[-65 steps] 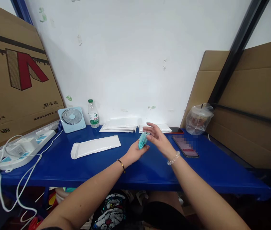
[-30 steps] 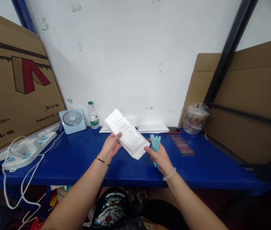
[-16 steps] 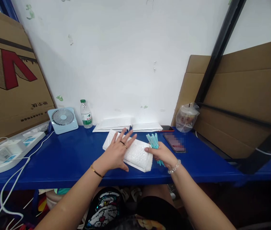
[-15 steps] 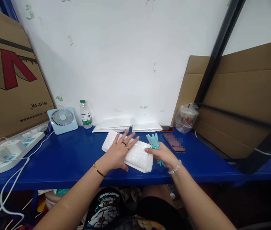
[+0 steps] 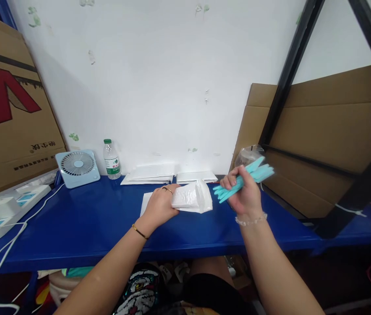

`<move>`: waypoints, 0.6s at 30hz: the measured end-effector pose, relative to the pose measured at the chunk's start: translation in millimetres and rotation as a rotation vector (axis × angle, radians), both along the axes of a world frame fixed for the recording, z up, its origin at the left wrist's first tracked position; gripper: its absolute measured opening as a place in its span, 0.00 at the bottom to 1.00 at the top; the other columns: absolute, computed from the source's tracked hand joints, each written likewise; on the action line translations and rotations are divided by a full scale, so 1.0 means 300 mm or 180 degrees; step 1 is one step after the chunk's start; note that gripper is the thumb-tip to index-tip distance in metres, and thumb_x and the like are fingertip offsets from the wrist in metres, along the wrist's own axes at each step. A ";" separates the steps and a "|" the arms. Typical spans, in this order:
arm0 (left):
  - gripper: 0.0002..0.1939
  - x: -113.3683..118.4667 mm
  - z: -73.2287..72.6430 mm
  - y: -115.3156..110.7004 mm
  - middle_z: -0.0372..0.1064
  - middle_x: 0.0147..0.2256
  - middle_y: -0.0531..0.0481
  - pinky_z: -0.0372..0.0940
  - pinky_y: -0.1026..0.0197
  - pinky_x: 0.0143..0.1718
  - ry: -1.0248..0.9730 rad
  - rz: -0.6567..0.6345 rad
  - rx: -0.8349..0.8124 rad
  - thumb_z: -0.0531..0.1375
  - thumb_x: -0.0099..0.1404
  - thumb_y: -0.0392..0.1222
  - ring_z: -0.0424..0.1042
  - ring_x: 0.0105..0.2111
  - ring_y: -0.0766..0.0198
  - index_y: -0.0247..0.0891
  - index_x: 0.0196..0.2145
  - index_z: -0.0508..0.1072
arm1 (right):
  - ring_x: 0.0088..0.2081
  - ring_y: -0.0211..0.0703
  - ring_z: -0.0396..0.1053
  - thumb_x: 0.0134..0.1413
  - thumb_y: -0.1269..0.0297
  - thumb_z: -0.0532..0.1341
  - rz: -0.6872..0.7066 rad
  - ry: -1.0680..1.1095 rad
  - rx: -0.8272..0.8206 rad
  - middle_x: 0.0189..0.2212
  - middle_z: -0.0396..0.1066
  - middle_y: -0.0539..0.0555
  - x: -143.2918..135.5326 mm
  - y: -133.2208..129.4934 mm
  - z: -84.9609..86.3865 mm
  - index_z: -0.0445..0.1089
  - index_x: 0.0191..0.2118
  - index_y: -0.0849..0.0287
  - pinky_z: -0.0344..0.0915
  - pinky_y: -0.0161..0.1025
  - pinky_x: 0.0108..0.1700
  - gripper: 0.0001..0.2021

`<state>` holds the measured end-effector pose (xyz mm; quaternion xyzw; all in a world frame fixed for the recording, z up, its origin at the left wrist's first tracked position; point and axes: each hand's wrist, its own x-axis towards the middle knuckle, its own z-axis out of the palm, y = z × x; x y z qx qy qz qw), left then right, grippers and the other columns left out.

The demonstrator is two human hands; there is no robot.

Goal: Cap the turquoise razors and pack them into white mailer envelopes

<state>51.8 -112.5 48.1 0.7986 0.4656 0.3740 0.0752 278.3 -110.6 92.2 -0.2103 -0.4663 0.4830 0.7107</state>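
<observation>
My left hand (image 5: 162, 204) is closed around the middle of a white bubble mailer (image 5: 190, 197), just above the blue table. The mailer's right end stands puffed up, with its flap or mouth raised; my fingers cover part of its left half. Up and to the right of it, my right hand (image 5: 244, 194) grips a bundle of thin turquoise plastic sticks (image 5: 260, 170). They poke out on both sides of the fist, slightly blurred, and their exact kind is unclear. The bundle is apart from the mailer.
Flat white mailers lie in two stacks (image 5: 150, 174) against the wall. A water bottle (image 5: 111, 162), a small blue fan (image 5: 78, 168) and a power strip (image 5: 24, 203) with cables occupy the left. A bagged drink cup (image 5: 246, 154) stands behind my right hand, before cardboard and a dark frame (image 5: 279, 100).
My right hand has left the mailer and lifted the turquoise sticks up and right. My left hand, spread flat on the mailer before, now grips it, and the mailer's right end has risen.
</observation>
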 end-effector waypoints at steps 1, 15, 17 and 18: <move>0.27 0.011 0.005 -0.001 0.70 0.41 0.47 0.59 0.56 0.43 -0.0152 -0.0018 0.0037 0.62 0.45 0.32 0.67 0.41 0.49 0.43 0.45 0.69 | 0.20 0.35 0.61 0.53 0.53 0.55 0.0006 0.0073 0.0091 0.14 0.53 0.43 -0.009 -0.006 0.032 0.60 0.24 0.55 0.62 0.37 0.29 0.14; 0.26 0.091 -0.037 0.000 0.69 0.36 0.52 0.61 0.62 0.34 -0.1503 0.0013 -0.0093 0.63 0.47 0.38 0.68 0.33 0.61 0.41 0.45 0.63 | 0.31 0.39 0.65 0.45 0.54 0.63 0.0477 -0.1680 -0.0120 0.30 0.68 0.51 -0.189 -0.002 0.092 0.68 0.37 0.58 0.61 0.35 0.32 0.15; 0.24 0.083 -0.025 0.009 0.69 0.35 0.52 0.61 0.62 0.34 -0.1658 -0.0077 -0.0165 0.63 0.48 0.39 0.68 0.32 0.62 0.40 0.44 0.63 | 0.30 0.37 0.64 0.45 0.55 0.64 0.0717 -0.1954 -0.0002 0.30 0.66 0.50 -0.200 0.000 0.135 0.66 0.39 0.58 0.60 0.34 0.31 0.16; 0.24 0.078 -0.019 0.012 0.69 0.35 0.52 0.62 0.62 0.33 -0.1733 -0.0140 -0.0214 0.63 0.49 0.40 0.68 0.31 0.62 0.39 0.44 0.63 | 0.31 0.37 0.64 0.44 0.55 0.64 0.0770 -0.2055 0.0067 0.32 0.66 0.51 -0.206 0.000 0.156 0.66 0.40 0.58 0.61 0.34 0.31 0.17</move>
